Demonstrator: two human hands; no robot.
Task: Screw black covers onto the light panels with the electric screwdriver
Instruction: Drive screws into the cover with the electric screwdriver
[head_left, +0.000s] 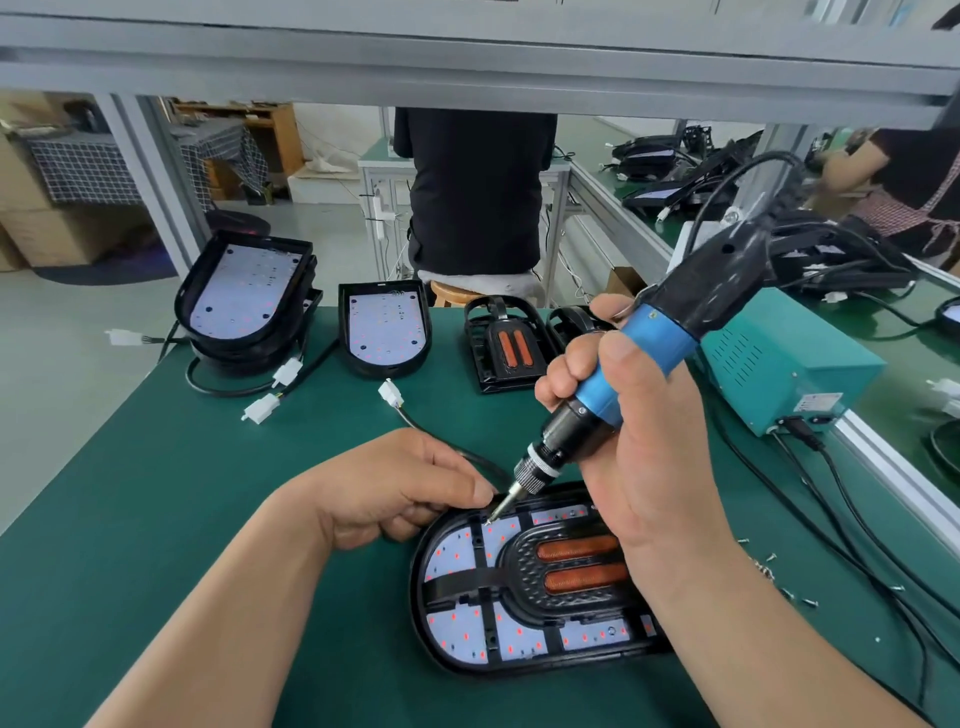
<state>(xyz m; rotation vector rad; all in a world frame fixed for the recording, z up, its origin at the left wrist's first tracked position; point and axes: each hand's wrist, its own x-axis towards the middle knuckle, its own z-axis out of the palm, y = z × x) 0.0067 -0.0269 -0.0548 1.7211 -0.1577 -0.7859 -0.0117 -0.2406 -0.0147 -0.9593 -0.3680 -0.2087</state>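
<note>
A light panel (462, 631) lies on the green mat near the front, with a black cover (524, 587) carrying two orange strips fitted over it. My right hand (639, 431) grips the blue and black electric screwdriver (644, 353); its bit tip touches the cover's far left edge. My left hand (395, 488) rests on the mat at the panel's left far rim, fingers curled, thumb and fingertips next to the bit tip. Whether they pinch a screw is hidden.
A stack of bare panels (244, 296) and one single panel (384, 327) stand at the mat's far side, with spare covers (506, 345) beside them. A teal power box (784, 364) sits right, cables trailing. Loose screws (779, 577) lie right. A seated person (475, 197) faces away beyond.
</note>
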